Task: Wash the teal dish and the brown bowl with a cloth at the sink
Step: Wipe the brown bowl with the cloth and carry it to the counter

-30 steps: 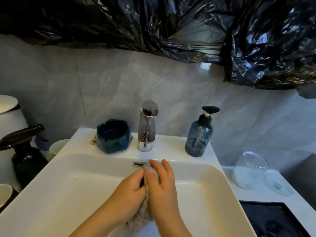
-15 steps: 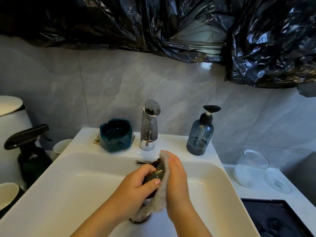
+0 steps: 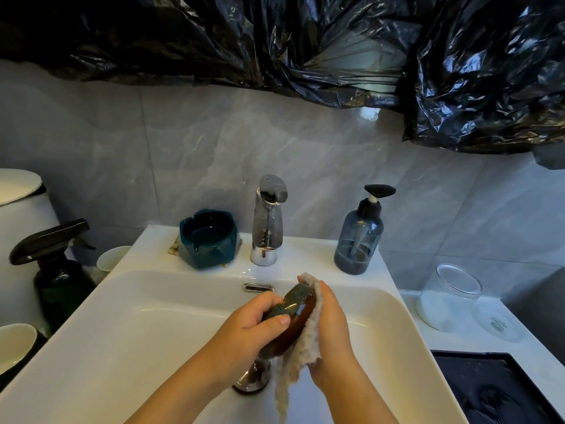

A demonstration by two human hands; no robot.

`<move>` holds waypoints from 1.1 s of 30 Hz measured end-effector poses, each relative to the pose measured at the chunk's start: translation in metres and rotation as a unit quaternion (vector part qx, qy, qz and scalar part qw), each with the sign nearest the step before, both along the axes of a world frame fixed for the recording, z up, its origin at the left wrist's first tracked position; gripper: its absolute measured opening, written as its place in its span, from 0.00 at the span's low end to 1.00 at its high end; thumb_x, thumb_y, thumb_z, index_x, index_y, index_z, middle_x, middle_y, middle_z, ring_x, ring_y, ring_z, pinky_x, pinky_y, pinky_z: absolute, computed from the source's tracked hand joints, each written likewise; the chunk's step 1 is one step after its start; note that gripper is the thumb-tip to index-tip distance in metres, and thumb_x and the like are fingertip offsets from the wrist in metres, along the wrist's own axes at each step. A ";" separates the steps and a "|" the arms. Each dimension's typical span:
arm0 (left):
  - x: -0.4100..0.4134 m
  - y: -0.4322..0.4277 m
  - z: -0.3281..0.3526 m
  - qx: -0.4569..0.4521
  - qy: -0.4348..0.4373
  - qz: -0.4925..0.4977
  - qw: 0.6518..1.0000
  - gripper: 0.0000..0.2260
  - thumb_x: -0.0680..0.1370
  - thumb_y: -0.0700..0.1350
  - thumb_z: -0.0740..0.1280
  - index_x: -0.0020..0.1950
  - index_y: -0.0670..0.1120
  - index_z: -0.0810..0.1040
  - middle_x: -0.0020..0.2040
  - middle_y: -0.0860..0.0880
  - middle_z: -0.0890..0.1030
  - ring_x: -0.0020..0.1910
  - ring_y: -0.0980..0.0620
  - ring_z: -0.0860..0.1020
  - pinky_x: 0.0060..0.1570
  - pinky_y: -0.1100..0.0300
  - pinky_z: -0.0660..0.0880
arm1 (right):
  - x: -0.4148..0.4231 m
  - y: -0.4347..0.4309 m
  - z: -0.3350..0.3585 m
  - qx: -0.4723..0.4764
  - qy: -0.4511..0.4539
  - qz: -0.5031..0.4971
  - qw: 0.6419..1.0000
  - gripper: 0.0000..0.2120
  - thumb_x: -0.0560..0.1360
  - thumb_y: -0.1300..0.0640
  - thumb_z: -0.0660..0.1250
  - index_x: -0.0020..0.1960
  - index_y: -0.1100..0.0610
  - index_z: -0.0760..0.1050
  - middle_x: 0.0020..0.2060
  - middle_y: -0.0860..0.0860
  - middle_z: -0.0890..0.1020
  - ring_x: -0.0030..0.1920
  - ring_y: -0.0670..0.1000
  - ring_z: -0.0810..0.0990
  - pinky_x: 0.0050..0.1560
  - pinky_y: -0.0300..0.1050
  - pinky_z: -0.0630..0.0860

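Observation:
Over the white sink [image 3: 128, 341] my left hand [image 3: 244, 332] grips the brown bowl [image 3: 295, 304], tilted on edge so its speckled grey-green inside faces left. My right hand [image 3: 331, 328] holds a pale fuzzy cloth [image 3: 301, 350] against the bowl's right side; the cloth's tail hangs down into the basin. The teal dish [image 3: 209, 238] stands upright on the sink's back ledge, left of the chrome tap [image 3: 269, 221], apart from both hands.
A soap pump bottle [image 3: 359, 237] stands right of the tap. The drain plug [image 3: 252, 377] is below the bowl. A dark spray bottle [image 3: 58, 270] and white cups [image 3: 113, 258] are at the left. A glass jar [image 3: 446, 296] and black tray [image 3: 495, 390] are at the right.
The bowl has come up into view between my hands and tilted on edge. My right hand with the cloth has shifted to the bowl's right side.

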State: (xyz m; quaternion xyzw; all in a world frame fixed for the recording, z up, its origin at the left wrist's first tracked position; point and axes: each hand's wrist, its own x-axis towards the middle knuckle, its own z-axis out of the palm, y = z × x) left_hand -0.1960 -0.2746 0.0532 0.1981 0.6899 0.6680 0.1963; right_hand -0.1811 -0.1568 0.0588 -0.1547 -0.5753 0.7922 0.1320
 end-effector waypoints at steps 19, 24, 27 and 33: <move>0.008 0.008 0.010 0.029 -0.110 0.029 0.993 0.07 0.74 0.47 0.65 0.40 0.46 0.80 0.38 0.44 0.81 0.42 0.47 0.80 0.42 0.55 0.74 | 0.005 -0.008 0.002 0.000 -0.029 0.042 0.999 0.09 0.75 0.54 0.62 0.43 0.54 0.80 0.39 0.51 0.81 0.42 0.49 0.80 0.43 0.43 0.77; 0.009 0.009 0.011 -0.013 -0.044 0.085 0.995 0.11 0.79 0.51 0.60 0.47 0.50 0.81 0.43 0.49 0.85 0.48 0.51 0.82 0.50 0.56 0.78 | 0.011 -0.020 0.000 0.166 0.039 0.021 0.985 0.13 0.80 0.58 0.56 0.48 0.45 0.78 0.47 0.42 0.82 0.49 0.38 0.79 0.52 0.34 0.75; 0.008 0.003 0.011 -0.016 -0.028 0.050 0.998 0.10 0.79 0.50 0.61 0.44 0.50 0.80 0.40 0.50 0.84 0.44 0.53 0.82 0.46 0.58 0.78 | 0.014 -0.018 0.013 0.054 0.022 0.039 0.998 0.12 0.79 0.57 0.59 0.43 0.48 0.79 0.38 0.42 0.83 0.42 0.40 0.81 0.42 0.33 0.76; 0.010 0.003 0.012 0.036 -0.060 0.032 0.997 0.16 0.67 0.59 0.62 0.44 0.50 0.81 0.38 0.51 0.82 0.45 0.51 0.80 0.42 0.60 0.74 | 0.016 -0.016 0.023 -0.203 -0.107 0.100 0.968 0.19 0.74 0.44 0.61 0.35 0.57 0.79 0.29 0.57 0.82 0.39 0.57 0.79 0.39 0.49 0.74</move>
